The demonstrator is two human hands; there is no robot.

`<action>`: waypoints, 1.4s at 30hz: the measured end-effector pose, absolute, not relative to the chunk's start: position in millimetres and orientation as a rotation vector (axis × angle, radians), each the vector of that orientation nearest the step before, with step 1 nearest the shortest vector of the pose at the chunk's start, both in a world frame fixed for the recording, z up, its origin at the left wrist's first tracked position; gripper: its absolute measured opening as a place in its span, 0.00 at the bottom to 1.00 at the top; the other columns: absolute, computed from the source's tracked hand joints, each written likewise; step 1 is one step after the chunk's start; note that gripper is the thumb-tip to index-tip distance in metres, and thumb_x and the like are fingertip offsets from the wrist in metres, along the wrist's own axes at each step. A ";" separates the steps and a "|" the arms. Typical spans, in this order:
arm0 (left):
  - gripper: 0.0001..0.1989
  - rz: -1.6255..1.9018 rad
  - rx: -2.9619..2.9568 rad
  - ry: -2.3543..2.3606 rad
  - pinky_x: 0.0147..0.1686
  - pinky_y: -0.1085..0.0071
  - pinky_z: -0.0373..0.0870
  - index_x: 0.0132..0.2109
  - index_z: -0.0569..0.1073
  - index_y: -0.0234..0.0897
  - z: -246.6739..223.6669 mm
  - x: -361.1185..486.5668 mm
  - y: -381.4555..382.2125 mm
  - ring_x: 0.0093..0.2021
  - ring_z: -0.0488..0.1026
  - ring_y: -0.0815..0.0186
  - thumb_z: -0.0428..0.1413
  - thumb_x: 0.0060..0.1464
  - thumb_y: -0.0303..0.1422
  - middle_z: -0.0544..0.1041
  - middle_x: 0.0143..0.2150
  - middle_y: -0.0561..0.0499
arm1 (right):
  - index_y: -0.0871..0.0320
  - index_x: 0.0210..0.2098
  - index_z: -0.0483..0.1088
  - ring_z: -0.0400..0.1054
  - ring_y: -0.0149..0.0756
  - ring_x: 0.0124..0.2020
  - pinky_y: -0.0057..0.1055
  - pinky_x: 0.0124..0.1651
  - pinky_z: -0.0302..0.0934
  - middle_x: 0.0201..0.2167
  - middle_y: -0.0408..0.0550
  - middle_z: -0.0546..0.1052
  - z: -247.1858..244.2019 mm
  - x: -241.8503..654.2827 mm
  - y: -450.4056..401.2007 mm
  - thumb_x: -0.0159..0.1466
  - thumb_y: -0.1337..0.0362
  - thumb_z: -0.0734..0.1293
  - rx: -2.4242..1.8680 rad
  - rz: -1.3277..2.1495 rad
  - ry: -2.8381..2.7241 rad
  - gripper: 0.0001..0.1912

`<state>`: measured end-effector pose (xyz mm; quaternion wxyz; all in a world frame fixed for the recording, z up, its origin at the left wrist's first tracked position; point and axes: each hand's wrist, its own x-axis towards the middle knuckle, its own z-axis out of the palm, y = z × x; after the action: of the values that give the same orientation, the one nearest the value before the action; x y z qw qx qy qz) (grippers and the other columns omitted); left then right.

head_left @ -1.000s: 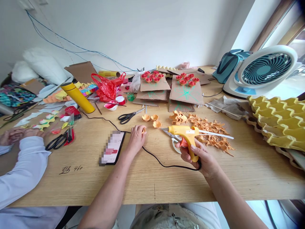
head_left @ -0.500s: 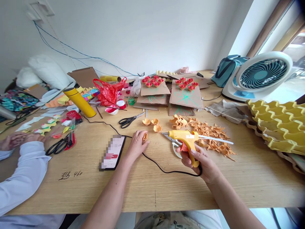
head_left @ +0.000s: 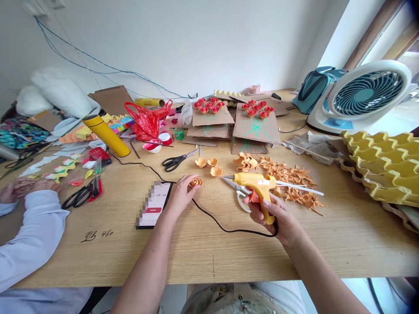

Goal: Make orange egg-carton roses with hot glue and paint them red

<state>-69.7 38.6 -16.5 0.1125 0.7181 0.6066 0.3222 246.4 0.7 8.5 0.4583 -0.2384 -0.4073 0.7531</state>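
Note:
Fingers of my left hand (head_left: pixel 181 194) are closed around an orange paper flower (head_left: pixel 196 182) with layered petals, low over the table. My right hand (head_left: pixel 276 216) grips a yellow hot glue gun (head_left: pixel 257 182) by its handle, finger near the orange trigger. Its nozzle points left, and a white glue stick (head_left: pixel 303 189) sticks out of the back. Just beyond my left hand lie several orange petal cups (head_left: pixel 216 171). Under the gun rests a pair of scissors with pale handles (head_left: pixel 241 201), partly hidden. Orange cut scraps (head_left: pixel 291 179) are heaped to the right.
A phone (head_left: pixel 153 205) lies left of my left hand; the gun's black cord (head_left: pixel 222 226) runs across the table. Black scissors (head_left: pixel 178 161), red flowers on cardboard (head_left: pixel 257 126), yellow egg trays (head_left: pixel 379 170) and a fan (head_left: pixel 360 98) stand around. A co-worker's sleeve (head_left: pixel 42 222) is at left.
My left hand has shifted slightly left, so more of the orange flower shows between its fingers. My right hand still holds the glue gun in nearly the same place. The view has tilted a little.

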 end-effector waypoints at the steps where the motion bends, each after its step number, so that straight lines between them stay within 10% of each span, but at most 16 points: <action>1: 0.15 0.970 2.075 1.779 0.58 0.57 0.74 0.56 0.76 0.39 -16.0 -70.0 38.7 0.55 0.77 0.56 0.55 0.63 0.32 0.80 0.55 0.43 | 0.59 0.40 0.77 0.53 0.28 0.21 0.28 0.22 0.43 0.23 0.44 0.69 9.9 246.1 0.5 0.61 0.51 0.74 -0.589 1.856 -1.010 0.17; 22: 0.23 1.637 1.156 1.367 0.58 0.61 0.75 0.60 0.74 0.40 -0.9 -76.9 37.3 0.60 0.75 0.57 0.59 0.62 0.44 0.76 0.62 0.43 | 0.59 0.42 0.76 0.53 0.29 0.21 0.29 0.23 0.44 0.22 0.42 0.69 7.3 245.1 0.4 0.61 0.48 0.74 -0.642 1.776 -1.134 0.21; 42: 0.21 1.204 0.818 0.752 0.47 0.72 0.81 0.59 0.76 0.39 20.3 -17.6 2.9 0.53 0.81 0.59 0.62 0.62 0.40 0.82 0.52 0.45 | 0.58 0.46 0.76 0.60 0.35 0.26 0.34 0.29 0.53 0.27 0.46 0.69 -11.4 239.6 -9.3 0.69 0.42 0.64 -0.638 1.766 -1.275 0.25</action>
<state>-17.6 2.9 20.3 0.6830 0.3647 0.3354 0.5367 239.6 -9.3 -11.4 0.4223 -0.2547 -0.5092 0.7053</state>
